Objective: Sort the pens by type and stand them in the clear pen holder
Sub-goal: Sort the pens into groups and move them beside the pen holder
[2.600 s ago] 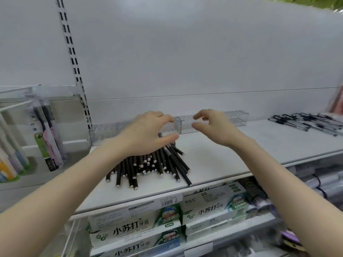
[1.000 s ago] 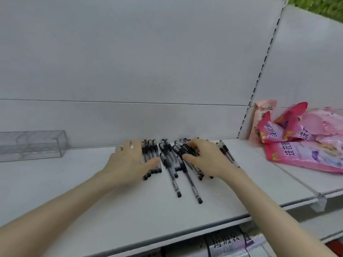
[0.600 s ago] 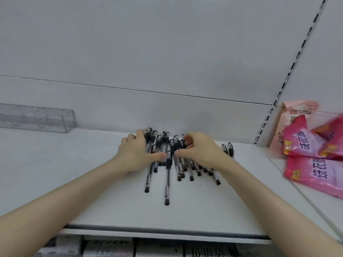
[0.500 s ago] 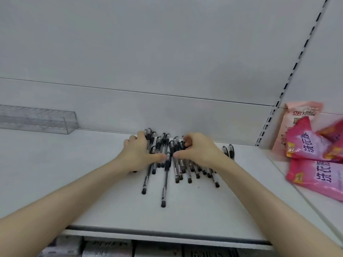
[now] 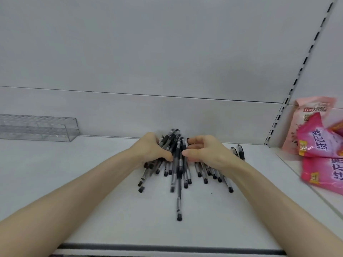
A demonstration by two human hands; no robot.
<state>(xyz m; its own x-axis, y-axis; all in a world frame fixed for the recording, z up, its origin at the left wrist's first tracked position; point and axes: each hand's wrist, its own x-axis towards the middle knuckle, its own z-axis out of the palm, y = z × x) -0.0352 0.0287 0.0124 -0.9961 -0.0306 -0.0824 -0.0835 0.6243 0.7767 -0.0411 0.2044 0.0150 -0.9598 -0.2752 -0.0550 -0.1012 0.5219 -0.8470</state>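
Presently both hands are at a loose pile of pens lying on a white shelf, close to its back panel. The left hand is curled round the left side of the pile: its fingers reach over the far ends of several pens and its thumb presses against them from the near side, so it grips a bunch. The right hand sits over the right side of the pile with fingers curled and the thumb tip touching the middle pens; whether it actually holds any cannot be told.

The pens are black-capped with clear or dark barrels, fanned out with their tips toward the shelf's front edge. One long pen juts out nearer the front edge than the rest. Two stray pens lie just right of the right hand, apart from the pile.

The clear pen holder stands at the far left against the back panel, well apart from the pile. No pens are visible in it.

Pink packets lie on the neighbouring shelf to the right, past a slotted upright.
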